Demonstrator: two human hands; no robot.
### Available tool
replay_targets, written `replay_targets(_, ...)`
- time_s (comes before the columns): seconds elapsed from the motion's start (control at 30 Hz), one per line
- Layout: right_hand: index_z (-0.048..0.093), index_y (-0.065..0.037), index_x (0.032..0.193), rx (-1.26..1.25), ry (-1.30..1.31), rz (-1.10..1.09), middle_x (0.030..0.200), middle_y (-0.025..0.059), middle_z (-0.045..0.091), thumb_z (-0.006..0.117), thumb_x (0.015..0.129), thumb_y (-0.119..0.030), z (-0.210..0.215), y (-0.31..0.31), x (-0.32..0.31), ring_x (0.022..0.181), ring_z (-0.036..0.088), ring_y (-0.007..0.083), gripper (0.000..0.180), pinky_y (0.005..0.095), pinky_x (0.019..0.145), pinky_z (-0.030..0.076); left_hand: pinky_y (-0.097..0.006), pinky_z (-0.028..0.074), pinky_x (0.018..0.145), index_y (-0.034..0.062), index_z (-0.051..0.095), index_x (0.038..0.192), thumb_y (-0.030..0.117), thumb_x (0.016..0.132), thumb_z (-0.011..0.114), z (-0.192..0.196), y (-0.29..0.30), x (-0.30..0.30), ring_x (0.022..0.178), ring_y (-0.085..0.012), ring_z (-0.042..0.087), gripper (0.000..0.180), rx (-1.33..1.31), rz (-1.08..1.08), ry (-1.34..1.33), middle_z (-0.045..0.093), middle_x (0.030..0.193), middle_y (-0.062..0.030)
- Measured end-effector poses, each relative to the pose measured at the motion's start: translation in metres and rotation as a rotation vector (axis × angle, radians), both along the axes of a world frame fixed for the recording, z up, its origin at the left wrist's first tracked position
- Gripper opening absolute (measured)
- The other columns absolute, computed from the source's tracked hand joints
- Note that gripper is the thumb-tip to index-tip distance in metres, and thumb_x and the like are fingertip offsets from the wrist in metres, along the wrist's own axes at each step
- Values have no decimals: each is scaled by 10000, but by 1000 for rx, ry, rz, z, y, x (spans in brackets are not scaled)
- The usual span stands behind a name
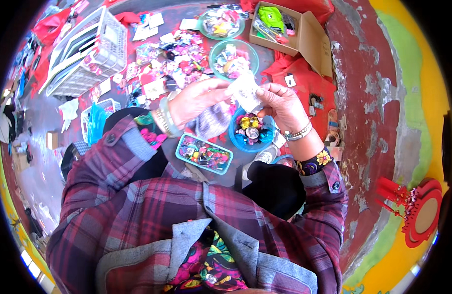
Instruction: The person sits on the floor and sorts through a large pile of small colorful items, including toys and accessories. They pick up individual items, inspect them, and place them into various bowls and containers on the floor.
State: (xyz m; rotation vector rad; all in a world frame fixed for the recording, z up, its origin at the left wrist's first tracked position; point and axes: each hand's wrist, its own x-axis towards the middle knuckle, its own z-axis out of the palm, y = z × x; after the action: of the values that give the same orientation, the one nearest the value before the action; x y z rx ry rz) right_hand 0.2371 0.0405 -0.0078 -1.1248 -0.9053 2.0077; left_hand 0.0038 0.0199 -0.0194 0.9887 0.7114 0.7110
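Observation:
A small white card or packet [245, 94] with a faint grey mark on it is held up in front of me. My right hand [285, 105] pinches its right edge between thumb and fingers. From the other side, the fingertips of my left hand [196, 102] close on its left edge. Just below the card stands a round blue basin [239, 143] with gold, blue and dark shiny pieces in it. A rectangular turquoise-rimmed tray [217, 171] of colourful small items sits nearer to me. Beneath my left hand lies a greyish-purple furry thing [209, 122], partly covered.
Two green bowls [258, 61] of small goods stand beyond my hands. Heaped trinkets [184, 54] spread over red cloth to their left. An open cardboard box [320, 49] is at the far right, a white plastic crate [113, 41] at the far left. A red stool [414, 215] stands right.

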Motion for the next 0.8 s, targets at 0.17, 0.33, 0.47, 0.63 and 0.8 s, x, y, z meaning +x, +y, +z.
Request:
replay_targets(0.17, 625, -36, 850, 68, -59, -25, 733, 14, 615, 625, 789, -133, 19, -26, -26, 571, 567, 71, 114, 178, 445, 457, -229, 409, 810, -5, 511, 1090, 230, 888, 484, 14, -9, -8, 936, -88, 524, 311, -13, 28, -56, 563, 1006, -28)
replay_targets(0.33, 628, -50, 838, 83, -53, -73, 693, -9, 595, 634, 787, -158, 16, -37, -29, 541, 538, 51, 119, 165, 447, 419, -228, 401, 824, -11, 547, 1060, 218, 878, 502, 4, -8, -12, 917, -93, 536, 296, -56, 6, -71, 587, 978, -29)
replay_targets(0.47, 620, -53, 790, 160, -106, -124, 663, -15, 581, 642, 784, -222, 20, -37, -34, 526, 528, 49, 170, 177, 433, 408, -237, 419, 819, -27, 547, 1053, 195, 877, 501, 14, -8, -10, 916, -105, 551, 287, -154, 56, -153, 599, 977, -52)
replay_targets(0.63, 593, -39, 843, 119, -176, -288, 649, 34, 577, 548, 848, -268, 21, -21, -21, 557, 589, 145, 233, 204, 419, 411, -249, 437, 812, -35, 547, 1042, 177, 873, 499, 5, 2, -5, 898, -138, 573, 275, -159, 152, -182, 603, 981, -82)
replay_targets(0.8, 585, -16, 908, 240, -309, -400, 793, 73, 609, 544, 843, -227, 7, -15, -8, 691, 601, 136, 224, 216, 474, 431, -251, 449, 796, -35, 554, 1024, 156, 875, 483, -6, 13, -6, 878, -147, 585, 253, -58, 342, -79, 610, 954, -88)
